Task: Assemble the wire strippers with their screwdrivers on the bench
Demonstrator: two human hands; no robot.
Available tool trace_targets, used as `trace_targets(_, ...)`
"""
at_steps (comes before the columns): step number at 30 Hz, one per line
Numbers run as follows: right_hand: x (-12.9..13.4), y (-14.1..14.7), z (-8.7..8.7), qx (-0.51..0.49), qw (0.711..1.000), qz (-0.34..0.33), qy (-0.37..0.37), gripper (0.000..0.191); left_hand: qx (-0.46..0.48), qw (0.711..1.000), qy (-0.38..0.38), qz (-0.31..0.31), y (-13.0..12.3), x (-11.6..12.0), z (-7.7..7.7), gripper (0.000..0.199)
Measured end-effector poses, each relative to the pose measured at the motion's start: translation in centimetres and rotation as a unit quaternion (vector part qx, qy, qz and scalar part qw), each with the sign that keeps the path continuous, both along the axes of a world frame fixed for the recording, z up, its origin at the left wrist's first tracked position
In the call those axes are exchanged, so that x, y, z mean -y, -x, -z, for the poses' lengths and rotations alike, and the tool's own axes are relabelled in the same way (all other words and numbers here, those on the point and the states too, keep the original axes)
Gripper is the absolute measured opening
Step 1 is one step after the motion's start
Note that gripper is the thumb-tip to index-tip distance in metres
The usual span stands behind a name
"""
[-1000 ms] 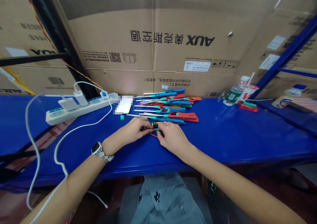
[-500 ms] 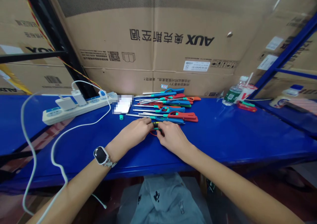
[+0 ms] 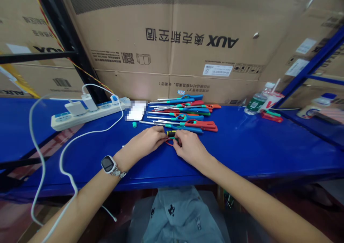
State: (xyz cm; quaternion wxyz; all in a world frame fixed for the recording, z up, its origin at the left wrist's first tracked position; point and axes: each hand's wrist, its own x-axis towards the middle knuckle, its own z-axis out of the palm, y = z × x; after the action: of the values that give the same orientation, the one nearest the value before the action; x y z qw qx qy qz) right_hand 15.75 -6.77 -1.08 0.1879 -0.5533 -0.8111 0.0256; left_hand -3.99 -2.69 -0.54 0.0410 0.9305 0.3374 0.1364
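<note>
My left hand (image 3: pixel 153 137) and my right hand (image 3: pixel 189 146) meet over the blue table, fingers closed around the two ends of a small red and green piece (image 3: pixel 170 142), apparently part of a lighter. Just behind it, a black and yellow screwdriver handle (image 3: pixel 171 133) shows between the hands, its thin shaft reaching out to the right. My right fingers cover part of both. Several long-nosed lighters (image 3: pixel 188 117) in red, blue, orange and green lie in a pile beyond, metal tubes pointing left. A small green cap (image 3: pixel 134 124) sits left of them.
A white power strip (image 3: pixel 80 116) with plugs and a long white cable (image 3: pixel 63 157) occupies the left side. On the right stand a bottle (image 3: pixel 254 103), a cup (image 3: pixel 272 100) and a red item (image 3: pixel 272 116). Cardboard (image 3: pixel 166 57) rises behind the table (image 3: pixel 242 150).
The whole view has shifted slightly. My hands have moved a little apart, showing more of the black and yellow handle between them.
</note>
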Motion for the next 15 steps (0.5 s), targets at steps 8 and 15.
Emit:
trace_targets(8,-0.1,-0.2,-0.2,0.009,1.0,-0.011,0.001,0.012,-0.141,0.989,-0.042,-0.02,-2.2,-0.6,-1.8,0.021)
trace_targets(15,0.1,0.2,-0.6,0.039,0.999,0.009,0.016,0.016,-0.026,0.999,-0.02,-0.018,-1.1,0.4,-0.2,0.02)
